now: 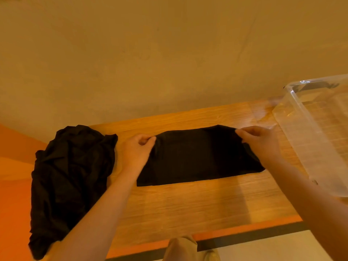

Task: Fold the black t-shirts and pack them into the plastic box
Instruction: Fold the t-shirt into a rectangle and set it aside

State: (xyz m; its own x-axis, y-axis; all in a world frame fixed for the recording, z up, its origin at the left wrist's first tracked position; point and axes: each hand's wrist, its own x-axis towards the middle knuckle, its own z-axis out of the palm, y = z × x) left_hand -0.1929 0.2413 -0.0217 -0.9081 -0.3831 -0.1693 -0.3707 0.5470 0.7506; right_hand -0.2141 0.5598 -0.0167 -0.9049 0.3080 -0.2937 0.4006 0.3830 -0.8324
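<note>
Hands work a black shirt [197,157] at the centre of a wooden desk [188,204], where it lies folded into a long flat band. The left hand [135,149] pinches the band's upper left corner between thumb and curled fingers; the right hand [259,142] grips the upper right corner in the same way, its fingers closed on a raised tuck of cloth.

The fabric looks thin, soft and light, with no stiffness of its own: it lies flat where it rests and sags wherever it is lifted. It should fold without resistance but will likely slump or open if carried by one edge, so the best hold is probably at both ends or corners, as now, or with flat palms beneath the finished bundle. Nothing about it looks fragile or slippery.

A crumpled pile [71,181] of more black cloth sits at the left of the frame, draping over the desk's edge, just beside the left forearm and yet to be folded. The clear plastic box [308,147] stands at the right edge of the frame, near the right hand; it looks empty, though part of it is cut off. It appears rigid and light.

No brand, label or print can be read on the shirt or pile. A small pale mark on the box's far rim is too blurred to make out.
</note>
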